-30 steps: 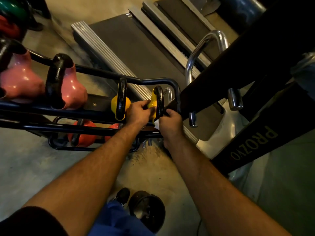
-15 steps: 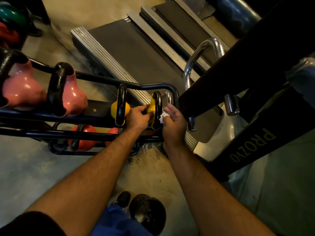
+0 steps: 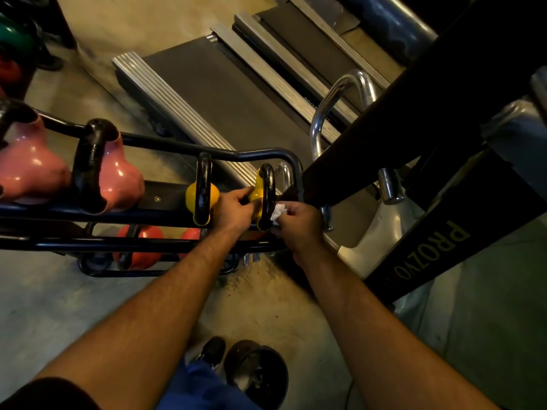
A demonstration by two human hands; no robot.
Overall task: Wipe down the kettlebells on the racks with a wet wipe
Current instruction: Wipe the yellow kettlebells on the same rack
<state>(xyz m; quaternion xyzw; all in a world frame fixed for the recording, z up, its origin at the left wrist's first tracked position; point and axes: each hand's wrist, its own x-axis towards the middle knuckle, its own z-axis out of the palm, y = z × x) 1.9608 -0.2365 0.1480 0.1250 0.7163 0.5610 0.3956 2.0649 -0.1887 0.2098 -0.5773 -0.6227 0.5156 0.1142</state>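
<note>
— Yellow, the kettlebell [image 3: 257,193] being cleaned?
— Yes, yellow with a black handle, at the right end of the rack's [image 3: 260,153] upper shelf. The left hand [image 3: 233,210] holds its body, fingers curled against the yellow side.
— And the wipe [image 3: 277,213]?
— White, crumpled, pinched in the fingertips of the right hand [image 3: 299,224], touching the handle's right edge.
— What sits left of the left hand's fingers?
— A second yellow kettlebell [image 3: 202,198] just beside them, then two pink kettlebells [image 3: 118,179] farther along the same shelf.
— Below the fingers?
— Red kettlebells [image 3: 142,247] on the lower shelf, and concrete floor [image 3: 59,306].
— Beyond the fingers?
— A treadmill belt [image 3: 213,90] with ribbed metal side rails. To the right of the right hand, a dark frame [image 3: 438,253] lettered PROZYO.
</note>
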